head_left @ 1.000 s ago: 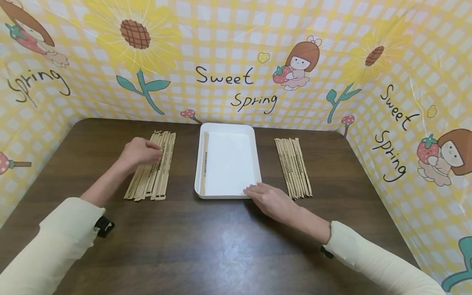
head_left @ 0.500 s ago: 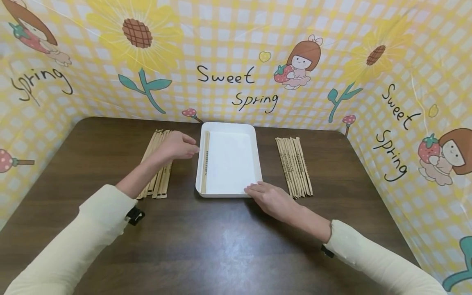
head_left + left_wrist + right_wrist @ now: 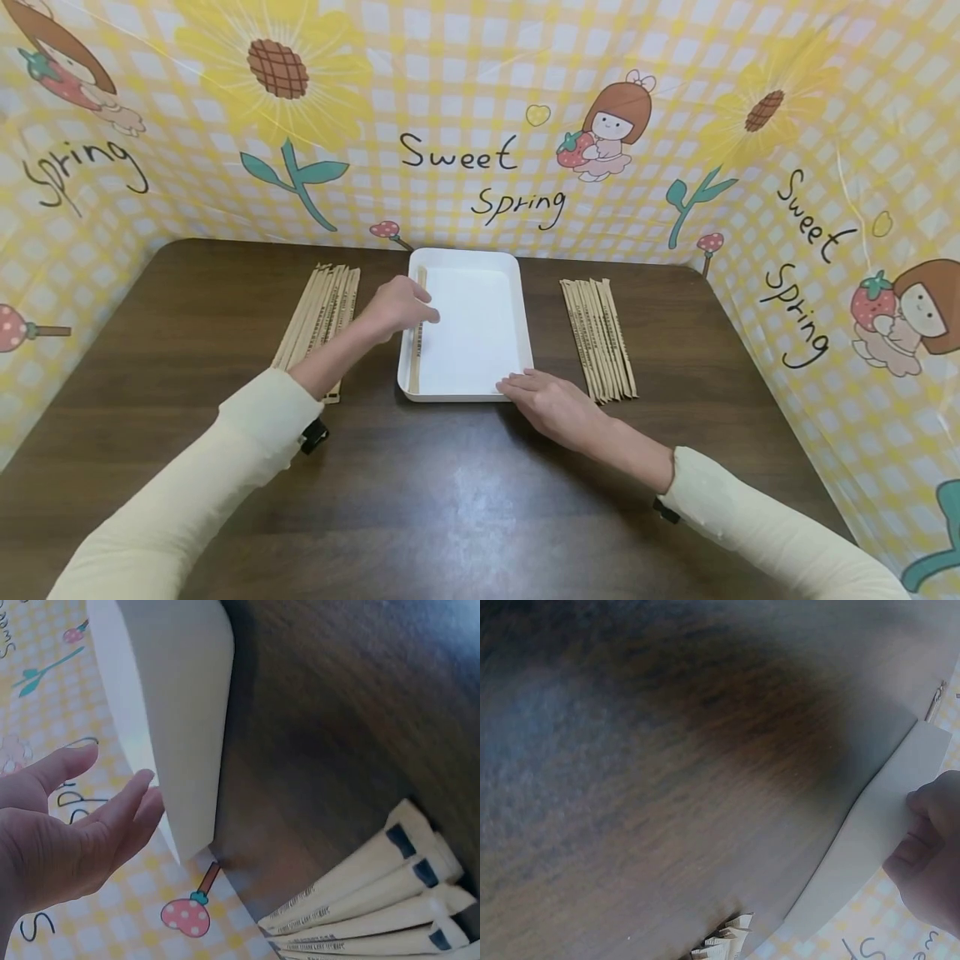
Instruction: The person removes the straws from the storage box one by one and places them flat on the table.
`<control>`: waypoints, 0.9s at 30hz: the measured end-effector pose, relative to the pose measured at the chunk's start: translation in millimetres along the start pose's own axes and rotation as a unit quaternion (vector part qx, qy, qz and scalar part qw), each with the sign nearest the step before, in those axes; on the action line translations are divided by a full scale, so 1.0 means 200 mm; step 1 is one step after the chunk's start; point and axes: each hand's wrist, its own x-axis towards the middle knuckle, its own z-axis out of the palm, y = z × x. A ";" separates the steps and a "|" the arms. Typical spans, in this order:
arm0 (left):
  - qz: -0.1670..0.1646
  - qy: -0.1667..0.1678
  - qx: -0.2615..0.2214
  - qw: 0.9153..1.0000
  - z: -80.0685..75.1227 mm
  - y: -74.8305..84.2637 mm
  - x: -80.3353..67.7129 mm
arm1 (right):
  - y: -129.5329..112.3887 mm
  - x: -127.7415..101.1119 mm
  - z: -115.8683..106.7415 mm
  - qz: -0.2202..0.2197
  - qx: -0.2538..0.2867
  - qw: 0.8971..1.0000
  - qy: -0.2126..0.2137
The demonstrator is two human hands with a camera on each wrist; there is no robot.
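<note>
A white rectangular tray (image 3: 476,321) lies at the middle of the table, with one slim paper-wrapped stick (image 3: 416,371) along its left side. My left hand (image 3: 395,308) hovers above that stick, hiding part of it. In the left wrist view this hand (image 3: 82,817) has its thumb spread from relaxed fingers, nothing between them, fingertips at the tray's rim. With fingers over the rim, my right hand (image 3: 558,408) grips the tray's near right corner. The right wrist view shows that hand (image 3: 934,855) against the tray's outer wall (image 3: 870,825).
Left of the tray lies a row of several paper-wrapped sticks (image 3: 311,321), partly behind my left forearm. Another such row (image 3: 597,342) lies to the right, close to my right hand. A yellow checked cloth (image 3: 450,83) stands around the dark wooden table (image 3: 465,500).
My left hand has moved right, from over the left row of sticks to above the stick in the tray. My right hand has stayed at the tray's corner.
</note>
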 end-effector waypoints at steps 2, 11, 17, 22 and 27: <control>0.007 0.003 0.012 1.000 0.02 0.00 0.01 | 0.00 0.00 0.00 0.000 -0.003 1.000 0.003; 0.022 0.025 0.053 0.998 0.11 0.01 0.03 | 0.00 0.00 0.00 0.002 0.000 1.000 0.005; 0.024 0.024 0.052 0.998 0.14 0.00 0.04 | 0.00 0.00 0.00 0.001 -0.003 1.000 0.003; 0.024 0.025 0.056 0.998 0.15 -0.01 0.05 | 0.00 0.00 0.00 0.002 -0.003 1.000 0.001; 0.027 0.036 0.063 0.997 0.16 -0.02 0.07 | 0.00 0.00 0.01 0.001 -0.003 1.000 0.002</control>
